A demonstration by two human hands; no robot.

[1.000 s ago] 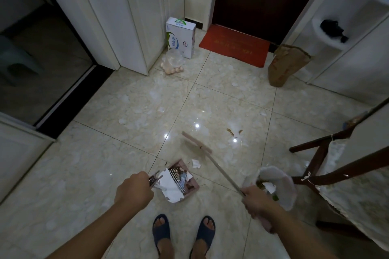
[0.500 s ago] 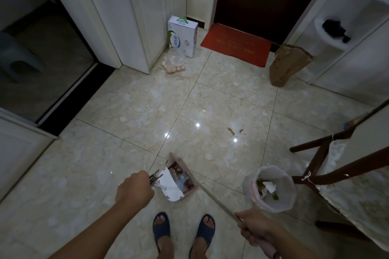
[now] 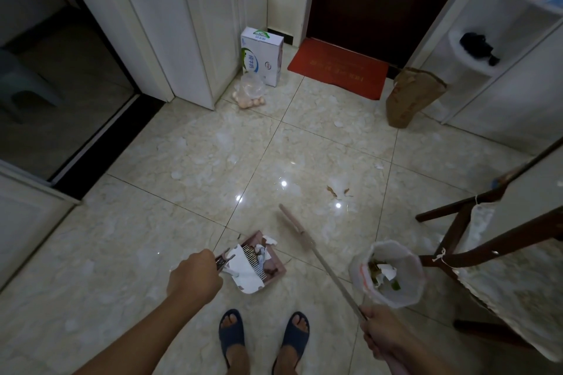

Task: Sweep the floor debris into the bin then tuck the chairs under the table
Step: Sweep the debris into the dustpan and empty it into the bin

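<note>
While the lined bin [image 3: 387, 272] stood just right of the loaded dustpan [image 3: 264, 265], the left hand [image 3: 195, 275] gripped its handle and the right hand [image 3: 384, 332] gripped the broom [image 3: 307, 242], angled forward-left toward brown scraps [image 3: 336, 192].

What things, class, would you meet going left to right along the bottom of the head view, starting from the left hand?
Left hand → dustpan → broom → bin → chair
</note>
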